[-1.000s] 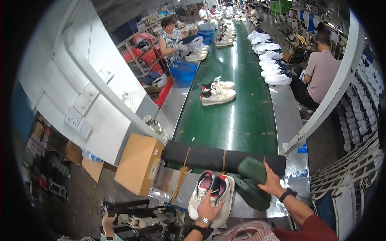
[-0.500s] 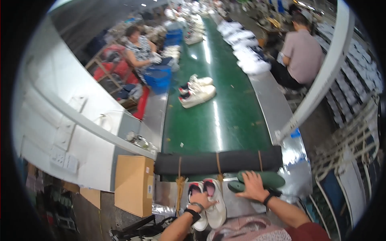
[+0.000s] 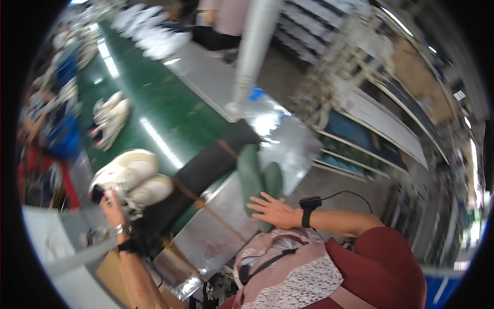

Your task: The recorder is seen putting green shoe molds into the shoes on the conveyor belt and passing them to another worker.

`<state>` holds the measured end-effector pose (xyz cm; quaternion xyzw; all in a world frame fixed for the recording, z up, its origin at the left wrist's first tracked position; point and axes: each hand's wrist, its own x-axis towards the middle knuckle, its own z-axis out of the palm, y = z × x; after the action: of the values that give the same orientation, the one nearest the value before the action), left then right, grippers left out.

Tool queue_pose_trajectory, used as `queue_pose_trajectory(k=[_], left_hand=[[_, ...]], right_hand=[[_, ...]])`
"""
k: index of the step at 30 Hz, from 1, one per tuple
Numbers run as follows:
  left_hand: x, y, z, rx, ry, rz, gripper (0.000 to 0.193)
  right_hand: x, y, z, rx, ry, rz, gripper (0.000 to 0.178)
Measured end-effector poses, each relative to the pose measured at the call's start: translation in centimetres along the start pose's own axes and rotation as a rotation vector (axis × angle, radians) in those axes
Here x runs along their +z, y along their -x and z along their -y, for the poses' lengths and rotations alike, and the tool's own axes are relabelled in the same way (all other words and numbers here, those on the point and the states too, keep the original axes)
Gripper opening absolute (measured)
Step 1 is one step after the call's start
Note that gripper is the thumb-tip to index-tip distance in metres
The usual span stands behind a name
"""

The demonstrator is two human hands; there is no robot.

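My left hand point(image 3: 113, 210) reaches to the left, its fingers closed at the heel openings of a pair of white sneakers point(image 3: 135, 170). The pair is over the near end of the green conveyor belt; whether it touches the belt I cannot tell. Dark lining shows at the collar beside my fingers. On the metal table end, my right hand point(image 3: 275, 211) lies with fingers spread against the lower part of two green shoe lasts point(image 3: 250, 172). The lasts lie side by side, toes pointing away from me.
Another pair of white sneakers point(image 3: 110, 119) stands farther up the green belt point(image 3: 170, 116). A black roller point(image 3: 203, 172) with cords around it crosses the belt's end. A white post point(image 3: 252, 56) rises at the right edge, near racks with boards point(image 3: 360, 136). A cardboard box point(image 3: 116, 268) is low left.
My left hand has carried the sneakers from the table end forward onto or over the belt. The view has swung right. My right hand stays at the lasts, which now point away from me.
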<state>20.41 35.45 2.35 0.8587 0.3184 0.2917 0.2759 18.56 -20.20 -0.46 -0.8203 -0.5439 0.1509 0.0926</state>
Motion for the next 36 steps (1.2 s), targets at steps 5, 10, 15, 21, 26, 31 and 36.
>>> queue_pose_trajectory(k=[5, 10, 15, 21, 26, 31, 36], left_hand=[[12.1, 14.6, -4.5, 0.209, 0.21, 0.404, 0.032], [22.3, 33.8, -9.7, -0.474, 0.641, 0.994, 0.051], [20.1, 35.2, -12.8, -0.547, 0.702, 1.257, 0.05], [17.4, 41.9, -22.8, -0.677, 1.09, 1.189, 0.082], [19.4, 47.7, -31.1, -0.436, 0.985, 1.388, 0.102], [29.4, 55.6, -37.4, -0.104, 0.569, 1.501, 0.106], [41.8, 60.1, -43.1, -0.08, 0.414, 1.361, 0.093]], right_hand=[[3.7, 5.3, 3.2, 0.87, -0.555, -0.397, 0.082], [6.0, 4.8, 3.5, 1.187, -1.705, -0.185, 0.131], [7.6, 4.9, 3.8, 1.071, -1.632, -0.52, 0.125], [6.3, 15.4, 1.9, 1.033, -1.906, -0.614, 0.102], [5.2, 27.8, -3.8, 1.223, -1.809, -0.751, 0.101], [9.2, 37.0, -16.7, 1.384, -1.44, -0.904, 0.103], [13.5, 41.4, -29.7, 1.389, -1.2, -0.876, 0.103]])
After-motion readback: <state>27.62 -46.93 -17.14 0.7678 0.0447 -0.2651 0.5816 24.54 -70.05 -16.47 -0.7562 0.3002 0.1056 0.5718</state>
